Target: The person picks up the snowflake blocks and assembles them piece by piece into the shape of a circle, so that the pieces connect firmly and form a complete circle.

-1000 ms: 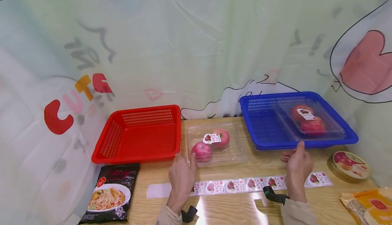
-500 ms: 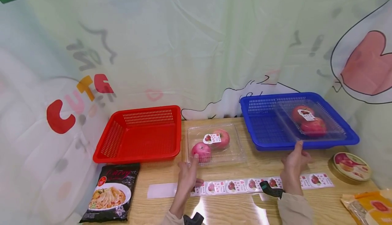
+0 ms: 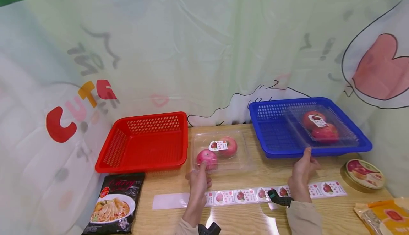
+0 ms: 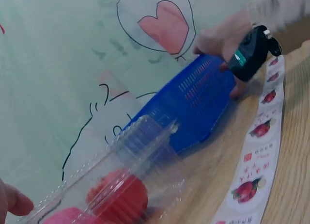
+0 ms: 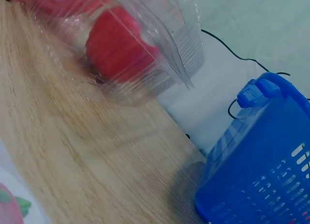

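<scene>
A clear plastic box (image 3: pixel 246 157) on the wooden table holds two red-pink apples (image 3: pixel 228 147) and has a white sticker label (image 3: pixel 218 145) on its lid. My left hand (image 3: pixel 198 184) is at its front left edge, thumb (image 4: pixel 18 202) over the lid and fingers below the edge. My right hand (image 3: pixel 301 176) grips the front rim of the blue basket (image 3: pixel 271 135), thumb on top and fingers underneath. A second labelled box (image 3: pixel 348 135) with two apples lies tilted in that basket. A strip of apple stickers (image 3: pixel 239 196) runs in front, partly hidden behind both hands.
A red basket (image 3: pixel 153 149) stands left of the box. The black noodle packet (image 3: pixel 112 203) lies in front of it. On the right are a round tin (image 3: pixel 365 174) and an orange packet (image 3: pixel 385 213). A printed curtain (image 3: pixel 204 50) hangs behind the table.
My left hand has turned and its fingers have come in below the box's front edge, thumb over the lid. The right hand has slid slightly left along the blue rim.
</scene>
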Tool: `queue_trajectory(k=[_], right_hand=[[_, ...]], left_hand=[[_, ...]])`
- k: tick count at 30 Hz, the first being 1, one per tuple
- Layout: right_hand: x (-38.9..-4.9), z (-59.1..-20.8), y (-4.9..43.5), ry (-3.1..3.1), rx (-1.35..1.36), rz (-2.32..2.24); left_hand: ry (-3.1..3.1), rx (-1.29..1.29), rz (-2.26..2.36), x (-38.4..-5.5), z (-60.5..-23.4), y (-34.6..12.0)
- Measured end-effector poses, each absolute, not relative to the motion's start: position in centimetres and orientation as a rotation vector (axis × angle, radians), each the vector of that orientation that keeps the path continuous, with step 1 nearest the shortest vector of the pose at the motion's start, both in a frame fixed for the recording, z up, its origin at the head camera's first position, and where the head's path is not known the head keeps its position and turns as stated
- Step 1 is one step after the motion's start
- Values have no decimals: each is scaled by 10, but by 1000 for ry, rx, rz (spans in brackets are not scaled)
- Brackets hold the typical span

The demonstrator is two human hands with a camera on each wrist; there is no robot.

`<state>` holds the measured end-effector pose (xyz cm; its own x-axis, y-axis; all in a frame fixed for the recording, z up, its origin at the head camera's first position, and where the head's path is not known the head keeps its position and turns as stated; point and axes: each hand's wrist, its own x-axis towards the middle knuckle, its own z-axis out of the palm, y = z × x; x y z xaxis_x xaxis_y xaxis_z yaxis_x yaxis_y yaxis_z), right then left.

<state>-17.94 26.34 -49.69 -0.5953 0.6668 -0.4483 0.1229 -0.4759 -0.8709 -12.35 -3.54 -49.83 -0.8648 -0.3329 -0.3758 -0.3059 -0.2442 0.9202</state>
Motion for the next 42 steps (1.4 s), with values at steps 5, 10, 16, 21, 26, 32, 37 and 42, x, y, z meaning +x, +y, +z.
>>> queue_trajectory(k=[5,10,16,21,26,32,37,42], right_hand=[[-182,-498,260,-1343,-1154,2102],[-183,-501,259,-1364,-1067,2100],[-183,-505,256,-1411,-1016,2113],[-183,-506,255,-1450,-1001,2121],[-183,-507,255,-1449,-983,2122],[-184,-506,254,-1457,-922,2097],[-183,-506,254,-1469,-869,2078],[-182,-506,254,-1498,-863,2083]], left_hand=[[-1749,804,-2357,-124,-493,-29],[-1659,858,-2416,-127,-495,-26],[-1526,951,-2421,-133,-496,-22],[-1507,983,-2330,-139,-495,-18],[-1544,971,-2326,-141,-495,-18],[-1460,959,-2407,-142,-494,-17],[-1369,868,-2494,-142,-491,-14],[-1356,833,-2476,-145,-492,-12]])
